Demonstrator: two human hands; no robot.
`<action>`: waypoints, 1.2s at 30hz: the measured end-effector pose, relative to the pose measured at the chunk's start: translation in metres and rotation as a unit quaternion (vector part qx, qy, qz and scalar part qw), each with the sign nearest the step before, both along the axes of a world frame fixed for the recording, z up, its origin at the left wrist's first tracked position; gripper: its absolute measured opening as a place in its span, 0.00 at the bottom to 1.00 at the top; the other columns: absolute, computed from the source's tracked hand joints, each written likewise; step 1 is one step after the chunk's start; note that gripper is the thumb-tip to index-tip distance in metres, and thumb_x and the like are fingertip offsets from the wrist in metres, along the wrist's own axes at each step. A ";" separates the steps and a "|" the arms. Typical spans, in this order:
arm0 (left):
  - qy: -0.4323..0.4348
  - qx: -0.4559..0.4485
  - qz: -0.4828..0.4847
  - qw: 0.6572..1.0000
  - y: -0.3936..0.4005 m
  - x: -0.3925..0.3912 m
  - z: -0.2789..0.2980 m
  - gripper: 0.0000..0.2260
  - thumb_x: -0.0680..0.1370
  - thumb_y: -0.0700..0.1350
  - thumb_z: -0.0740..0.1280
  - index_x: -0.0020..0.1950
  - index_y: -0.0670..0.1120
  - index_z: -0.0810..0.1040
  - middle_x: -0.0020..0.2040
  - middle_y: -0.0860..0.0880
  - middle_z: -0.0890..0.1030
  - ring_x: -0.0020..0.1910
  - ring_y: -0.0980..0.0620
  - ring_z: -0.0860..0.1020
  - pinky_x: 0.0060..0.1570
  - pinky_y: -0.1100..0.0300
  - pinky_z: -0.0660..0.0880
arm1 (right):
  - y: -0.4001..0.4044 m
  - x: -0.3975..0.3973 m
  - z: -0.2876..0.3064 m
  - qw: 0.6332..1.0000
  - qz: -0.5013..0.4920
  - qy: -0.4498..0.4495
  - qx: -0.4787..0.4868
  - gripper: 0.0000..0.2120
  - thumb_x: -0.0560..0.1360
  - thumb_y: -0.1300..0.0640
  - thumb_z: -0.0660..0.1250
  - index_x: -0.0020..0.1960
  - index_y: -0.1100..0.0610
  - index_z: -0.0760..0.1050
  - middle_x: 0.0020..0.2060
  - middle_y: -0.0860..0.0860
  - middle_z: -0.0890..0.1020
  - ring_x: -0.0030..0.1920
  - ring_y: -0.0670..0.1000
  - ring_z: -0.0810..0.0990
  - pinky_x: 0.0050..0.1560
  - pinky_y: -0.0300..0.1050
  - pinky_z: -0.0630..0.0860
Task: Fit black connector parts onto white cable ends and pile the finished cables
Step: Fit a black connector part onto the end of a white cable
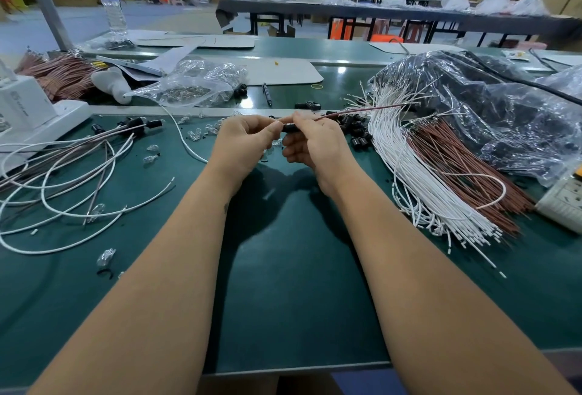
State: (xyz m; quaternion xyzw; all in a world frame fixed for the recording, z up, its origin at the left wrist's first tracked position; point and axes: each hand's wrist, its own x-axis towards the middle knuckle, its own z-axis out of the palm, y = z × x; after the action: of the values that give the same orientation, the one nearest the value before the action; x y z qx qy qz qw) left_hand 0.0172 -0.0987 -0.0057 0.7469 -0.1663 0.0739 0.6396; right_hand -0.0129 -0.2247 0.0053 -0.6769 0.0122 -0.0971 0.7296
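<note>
Right hand (315, 145): grip closed on a black connector part (291, 127), thumb and forefinger pinching it above the table (299, 268). A brown wire (362, 110) runs from that pinch up and to the right, over the stock beyond.

Left hand (244, 142): fingers curled, fingertips meeting the connector part's left end; grip pinching that same part. Both hands are raised off the table, touching one another at the part.

Just right of the hands: loose black connector parts (356, 129) scattered on the table. Beside these, a fanned bundle of white cables (419, 180) lies touching a bundle of brown wires (466, 170). Behind both, a clear plastic bag (472, 104) of dark parts.

Left of the hands: a loose pile of finished cables (63, 180), white and brown, with black connectors at their far ends. Small clear bulbs (150, 159) lie scattered between the pile and the hands.

Far left: a white power strip (56, 120). Behind: a second clear bag (195, 82) and a water bottle (110, 0), upright.
</note>
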 end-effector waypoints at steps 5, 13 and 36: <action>-0.046 0.045 -0.010 0.998 -0.001 -0.001 0.001 0.07 0.76 0.38 0.70 0.44 0.50 0.82 0.36 0.54 0.82 0.33 0.64 0.77 0.37 0.71 0.72 | -0.003 0.003 -0.006 1.000 -0.013 -0.018 -0.013 0.09 0.79 0.62 0.65 0.39 0.58 0.77 0.29 0.52 0.78 0.26 0.47 0.75 0.30 0.37 0.75; -0.121 0.310 0.224 0.916 0.002 0.009 -0.005 0.07 0.79 0.42 0.62 0.54 0.47 0.78 0.53 0.48 0.77 0.60 0.44 0.68 0.54 0.55 0.59 | -0.014 0.009 -0.010 0.994 -0.084 -0.008 0.069 0.08 0.78 0.60 0.68 0.40 0.58 0.76 0.31 0.53 0.79 0.26 0.46 0.77 0.31 0.39 0.76; -0.208 0.346 0.164 0.900 -0.002 -0.001 -0.002 0.08 0.78 0.45 0.62 0.53 0.51 0.80 0.44 0.51 0.81 0.53 0.45 0.74 0.51 0.54 0.59 | -0.012 0.008 -0.012 0.998 -0.024 -0.017 0.056 0.05 0.77 0.60 0.68 0.43 0.59 0.77 0.30 0.52 0.80 0.27 0.46 0.77 0.31 0.38 0.76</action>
State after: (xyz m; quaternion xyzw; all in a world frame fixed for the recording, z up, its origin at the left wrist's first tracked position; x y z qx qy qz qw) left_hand 0.0166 -0.1005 -0.0074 0.9055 -0.1856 0.2688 0.2707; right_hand -0.0045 -0.2367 -0.0064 -0.6324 0.0218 -0.1254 0.7641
